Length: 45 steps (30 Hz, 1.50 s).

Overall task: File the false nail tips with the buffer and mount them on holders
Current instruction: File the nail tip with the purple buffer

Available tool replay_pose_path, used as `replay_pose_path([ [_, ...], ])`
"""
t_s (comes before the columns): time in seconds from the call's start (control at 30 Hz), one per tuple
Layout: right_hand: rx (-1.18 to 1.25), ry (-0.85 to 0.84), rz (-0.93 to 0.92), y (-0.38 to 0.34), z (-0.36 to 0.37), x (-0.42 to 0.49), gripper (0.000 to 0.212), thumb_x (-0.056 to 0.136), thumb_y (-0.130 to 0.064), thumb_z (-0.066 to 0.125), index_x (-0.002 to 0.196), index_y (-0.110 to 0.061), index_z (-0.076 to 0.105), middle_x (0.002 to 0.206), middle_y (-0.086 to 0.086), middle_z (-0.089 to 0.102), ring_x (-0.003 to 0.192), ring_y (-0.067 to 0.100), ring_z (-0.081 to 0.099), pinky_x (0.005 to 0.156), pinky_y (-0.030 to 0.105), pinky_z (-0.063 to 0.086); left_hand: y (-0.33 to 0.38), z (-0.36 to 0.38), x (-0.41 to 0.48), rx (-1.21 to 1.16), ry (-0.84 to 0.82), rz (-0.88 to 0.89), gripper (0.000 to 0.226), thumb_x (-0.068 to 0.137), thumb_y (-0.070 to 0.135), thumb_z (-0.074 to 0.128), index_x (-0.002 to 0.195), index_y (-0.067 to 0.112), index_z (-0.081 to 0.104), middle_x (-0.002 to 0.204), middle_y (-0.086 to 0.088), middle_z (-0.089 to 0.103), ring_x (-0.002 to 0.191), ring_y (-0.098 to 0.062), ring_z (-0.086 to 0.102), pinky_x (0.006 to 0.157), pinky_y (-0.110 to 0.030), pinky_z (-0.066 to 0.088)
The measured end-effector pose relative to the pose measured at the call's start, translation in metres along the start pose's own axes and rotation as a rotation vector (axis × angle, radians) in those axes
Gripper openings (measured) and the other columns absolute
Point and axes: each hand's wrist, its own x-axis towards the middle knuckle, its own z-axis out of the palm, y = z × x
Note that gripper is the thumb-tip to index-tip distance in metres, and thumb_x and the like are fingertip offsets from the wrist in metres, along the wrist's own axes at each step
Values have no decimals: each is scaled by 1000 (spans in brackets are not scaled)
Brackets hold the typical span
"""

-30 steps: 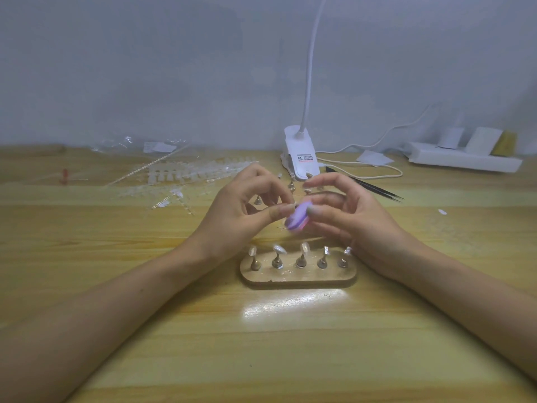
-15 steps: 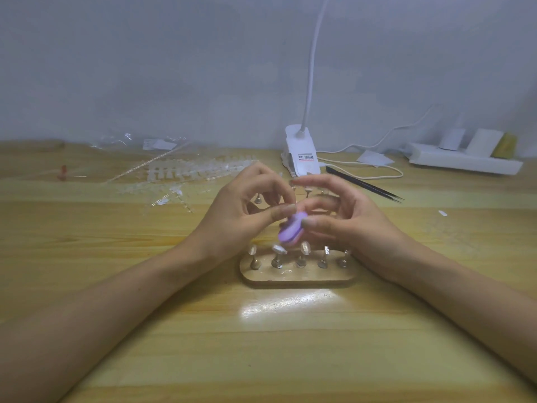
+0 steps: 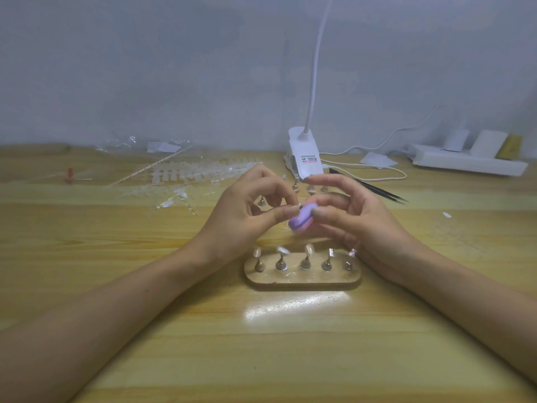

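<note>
Here — right hand (image 3: 369, 222) grips buffer (image 3: 300, 219); left hand (image 3: 241, 216) pinches nail tip (image 3: 299, 204).

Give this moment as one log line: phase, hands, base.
phase: filing | left hand: pinches small piece, likely nail tip, against buffer | right hand: grips buffer | wooden base: five holders standing

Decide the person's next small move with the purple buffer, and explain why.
Probably a short stroke of the purple oval buffer, pinched in the right hand, across the tiny pale piece the left hand pinches against it, likely a nail tip. Both hands meet above the oval wooden stand.
</note>
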Motion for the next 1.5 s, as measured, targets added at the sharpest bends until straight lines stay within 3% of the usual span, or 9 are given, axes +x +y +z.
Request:
replay_pose_path([
  [0.13,-8,19,-4,2,0,0,40,80,-7,70,119,-10,64,103,16,69,90,28,73,78,30,59,1,0,0,8,4,-11,9,79,30,70,80,21,68,88,6,51,79,-4,53,63,-33,46],
  [0.3,-2,-76,25,-1,-1,0,52,84,-4,66,133,-13,55,102,12,71,90,30,73,77,34,60,4,0,-1,33,12,-15,12,78,33,69,80,21,68,88,5,51,80,-5,53,66,-37,46],
  [0.43,-26,-93,26,-2,1,1,55,84,-2,65,136,-13,52,104,12,72,90,30,73,80,36,59,3,0,0,64,12,-2,8,79,30,69,79,22,67,89,-4,54,80,-3,52,65,-17,40],
  [0.53,-5,-13,10,-1,0,0,59,82,-3,66,138,-11,50,104,16,70,90,32,72,83,38,60,2,0,0,110,18,10,5,82,22,72,80,20,67,87,1,53,78,2,50,72,-6,35],
  [0.83,-29,-142,41,-3,0,0,57,86,-3,65,139,-17,50,107,11,70,92,31,73,82,35,58,4,1,-1,159,34,67,12,80,32,68,81,20,68,87,2,53,81,2,52,76,-5,34],
  [1.13,42,-17,25,-1,-3,1,57,82,-3,67,136,-15,52,103,17,69,96,37,69,87,40,59,4,0,-1,155,42,70,9,80,30,68,81,22,66,86,6,52,79,2,52,74,-5,34],
  [1.27,-13,-92,25,-2,1,0,59,82,-3,67,137,-17,52,102,12,70,91,33,72,80,36,59,3,0,-1,163,31,66,12,80,32,67,82,20,68,85,5,51,80,0,51,74,-7,34],
  [1.37,24,15,-3,-2,0,1,60,81,-3,67,138,-11,51,100,16,70,93,36,71,82,39,60,2,0,0,153,35,67,8,80,31,68,81,23,68,86,6,52,81,0,52,75,-7,34],
  [1.5,-19,-82,21,-3,2,-1,57,83,-2,67,137,-15,52,103,14,70,91,34,72,81,38,59,1,1,0,153,38,71,11,80,32,68,81,21,68,86,4,52,81,-1,53,75,-7,35],
])
